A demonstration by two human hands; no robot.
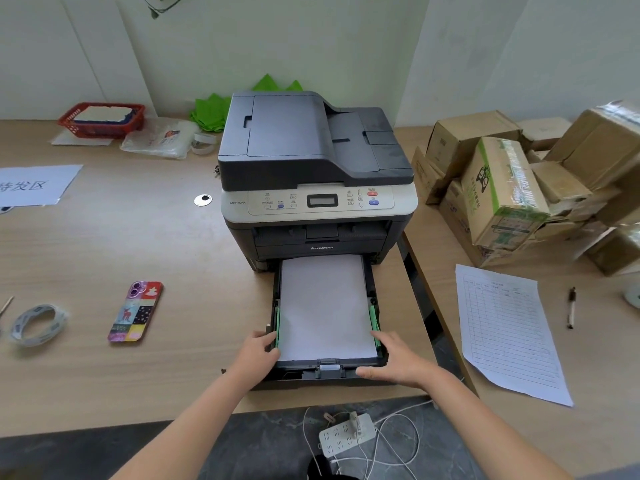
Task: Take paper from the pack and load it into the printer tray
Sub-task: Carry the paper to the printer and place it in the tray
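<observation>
A grey and black printer (315, 161) stands on the wooden desk. Its paper tray (301, 372) is pulled out toward me, and a stack of white paper (323, 306) lies flat inside between the green side guides. My left hand (258, 353) grips the tray's front left corner, thumb by the left guide. My right hand (391, 358) holds the tray's front right corner, fingers along the front edge. No paper pack is in view.
A phone (135, 311) and a tape roll (36, 323) lie on the desk to the left. A printed form (509, 330), a pen (571, 308) and stacked cardboard boxes (502, 188) sit on the right. A power strip (346, 434) with cables lies on the floor below.
</observation>
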